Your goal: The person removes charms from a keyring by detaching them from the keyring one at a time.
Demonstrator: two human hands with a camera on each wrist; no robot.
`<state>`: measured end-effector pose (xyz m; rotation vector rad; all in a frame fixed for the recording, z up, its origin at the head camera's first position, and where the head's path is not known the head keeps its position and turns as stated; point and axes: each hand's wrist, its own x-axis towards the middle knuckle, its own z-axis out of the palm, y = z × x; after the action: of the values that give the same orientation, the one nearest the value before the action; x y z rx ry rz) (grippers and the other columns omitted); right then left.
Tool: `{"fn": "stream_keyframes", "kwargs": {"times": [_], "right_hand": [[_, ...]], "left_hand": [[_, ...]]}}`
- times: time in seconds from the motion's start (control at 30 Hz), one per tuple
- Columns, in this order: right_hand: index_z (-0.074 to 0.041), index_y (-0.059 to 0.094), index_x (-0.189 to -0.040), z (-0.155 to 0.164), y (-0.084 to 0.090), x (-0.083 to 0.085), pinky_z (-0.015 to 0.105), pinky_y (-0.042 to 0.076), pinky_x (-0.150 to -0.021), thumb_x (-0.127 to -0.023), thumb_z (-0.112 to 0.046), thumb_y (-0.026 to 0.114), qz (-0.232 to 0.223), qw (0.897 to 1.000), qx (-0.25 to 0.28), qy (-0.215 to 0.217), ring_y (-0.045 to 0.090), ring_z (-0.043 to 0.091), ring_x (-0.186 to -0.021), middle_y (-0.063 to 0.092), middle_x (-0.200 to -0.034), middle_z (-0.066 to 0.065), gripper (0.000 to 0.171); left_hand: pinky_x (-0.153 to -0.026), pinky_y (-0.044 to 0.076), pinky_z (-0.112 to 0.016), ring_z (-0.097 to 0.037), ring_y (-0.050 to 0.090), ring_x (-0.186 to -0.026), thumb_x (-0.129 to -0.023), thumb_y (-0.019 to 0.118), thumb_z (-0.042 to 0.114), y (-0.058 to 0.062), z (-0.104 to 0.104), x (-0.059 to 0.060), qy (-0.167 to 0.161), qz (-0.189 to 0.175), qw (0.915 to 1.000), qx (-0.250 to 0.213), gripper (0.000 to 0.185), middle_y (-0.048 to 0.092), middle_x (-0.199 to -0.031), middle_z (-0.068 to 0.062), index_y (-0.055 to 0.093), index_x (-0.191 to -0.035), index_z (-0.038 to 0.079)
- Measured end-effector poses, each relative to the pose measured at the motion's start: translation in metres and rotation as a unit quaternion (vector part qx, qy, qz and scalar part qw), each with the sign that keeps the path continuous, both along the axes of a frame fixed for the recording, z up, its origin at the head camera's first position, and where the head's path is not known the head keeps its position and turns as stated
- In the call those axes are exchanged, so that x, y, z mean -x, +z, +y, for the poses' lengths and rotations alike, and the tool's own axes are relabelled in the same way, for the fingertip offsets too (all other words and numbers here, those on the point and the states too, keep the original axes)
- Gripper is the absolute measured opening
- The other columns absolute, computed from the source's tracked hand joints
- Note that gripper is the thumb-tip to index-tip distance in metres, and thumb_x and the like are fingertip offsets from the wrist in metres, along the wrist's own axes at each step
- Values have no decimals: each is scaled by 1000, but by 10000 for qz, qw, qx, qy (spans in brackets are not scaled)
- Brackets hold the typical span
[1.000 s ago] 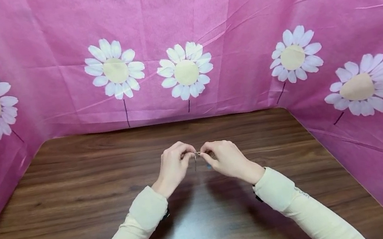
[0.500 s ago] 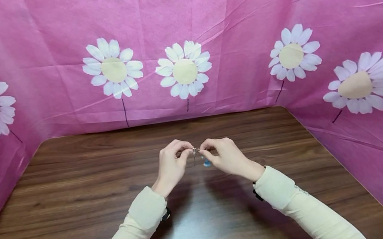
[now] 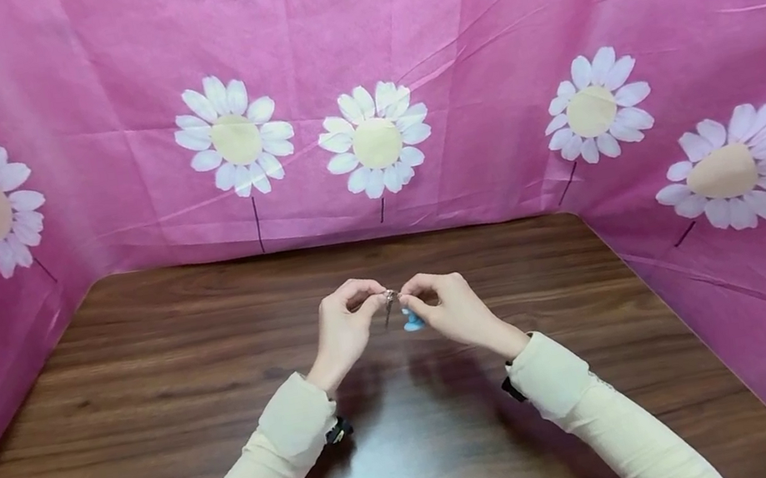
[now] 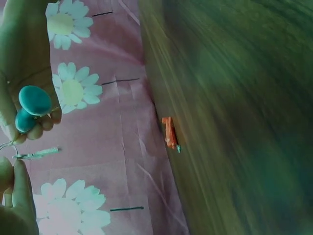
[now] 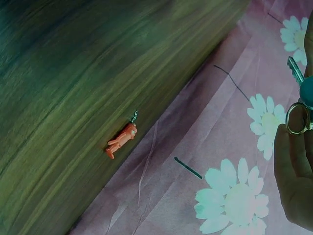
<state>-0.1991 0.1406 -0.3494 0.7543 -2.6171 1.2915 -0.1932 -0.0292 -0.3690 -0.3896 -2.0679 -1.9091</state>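
Note:
In the head view my left hand [image 3: 346, 328] and right hand [image 3: 454, 310] face each other above the table, fingertips nearly meeting. Between them is a thin metal key ring [image 5: 297, 118]. The left thumb and fingers pinch it by a silvery key [image 4: 44, 153], whose toothed blade points away from the fingers. My right thumb and index finger pinch the opposite side of the ring. A shiny blue charm of rounded lobes [image 4: 34, 100] hangs close by the right fingers. The exact join of charm and ring is hidden behind fingertips.
A small orange figure [image 5: 121, 140] with a metal clasp lies on the wooden table [image 3: 153, 413] near its far edge; hands hide it in the head view. Pink cloth [image 3: 116, 55] printed with daisies walls the back and sides. Black straps [image 3: 339, 430] show under the cuffs.
Both hands have risen slightly, staying pinched at the ring. The blue charm, mostly hidden earlier, now shows below the right fingers, and the key tilts more.

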Motion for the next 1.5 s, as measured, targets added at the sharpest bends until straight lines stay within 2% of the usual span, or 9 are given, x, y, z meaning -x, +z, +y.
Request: {"fn": "stream_keyframes", "kwargs": {"times": [0.13,0.3,0.43,0.57,0.7,0.8,1.0,1.23,1.5], "right_hand": [[-12,65,-85,2,0,-2,22,52,-61,-87,-14,60,-60,9999,52,-86,62,4,-58,66,-69,-1,6],[-9,66,-86,4,1,-3,21,50,-61,-87,-15,61,-81,9999,-38,-123,62,4,-58,67,-69,-2,8],[-7,65,-87,5,2,-4,21,50,-62,-87,-16,60,-13,9993,-331,-142,62,2,-57,66,-65,-4,11],[-11,66,-86,6,2,-2,24,50,-65,-87,-16,61,482,9944,-913,-213,63,2,-61,67,-67,-7,8],[-14,67,-85,7,1,-1,28,49,-66,-86,-16,62,1073,9843,-1382,-234,63,4,-68,68,-71,-7,5],[-14,67,-85,8,1,-3,28,49,-66,-85,-16,63,1166,9817,-1493,-176,63,4,-68,69,-73,-7,5],[-14,67,-85,10,-1,-5,28,49,-66,-85,-17,64,1186,9810,-1533,-119,62,2,-66,70,-74,-6,4],[-12,67,-85,11,0,-5,30,52,-68,-86,-15,63,979,9892,-1082,-101,62,0,-58,70,-75,-1,5],[-12,67,-86,11,2,-5,23,51,-65,-87,-15,62,731,9954,-563,-267,61,0,-61,69,-73,-2,6]], "left_hand": [[-72,52,-24,-17,65,-79,-81,66,2,1,2,0,7,11,9998,198,6,69,-85,-14,66,-87,1],[-75,53,-25,-16,65,-83,-82,64,1,-2,3,1,21,225,9953,940,14,66,-82,-8,66,-95,4],[-72,53,-22,-14,64,-78,-81,65,2,-2,3,2,69,490,9866,1552,16,64,-80,-4,68,-96,6],[-71,53,-21,-13,66,-76,-79,67,4,4,2,4,52,576,9769,2058,12,66,-82,-3,69,-91,6],[-68,53,-25,-12,66,-74,-79,69,9,10,2,5,65,696,9585,2762,8,68,-83,-1,71,-87,10],[-66,52,-27,-11,65,-73,-79,70,11,9,2,5,34,711,9511,3007,7,68,-83,0,71,-85,12],[-68,52,-24,-11,65,-73,-77,70,8,3,2,3,41,705,9615,2657,6,67,-79,1,71,-82,12],[-68,53,-24,-10,64,-74,-76,71,5,0,4,2,155,807,9752,2053,7,66,-76,1,71,-79,10],[-69,52,-21,-13,65,-74,-77,70,2,1,11,4,26,259,9965,794,6,70,-79,-7,70,-81,6]]}}
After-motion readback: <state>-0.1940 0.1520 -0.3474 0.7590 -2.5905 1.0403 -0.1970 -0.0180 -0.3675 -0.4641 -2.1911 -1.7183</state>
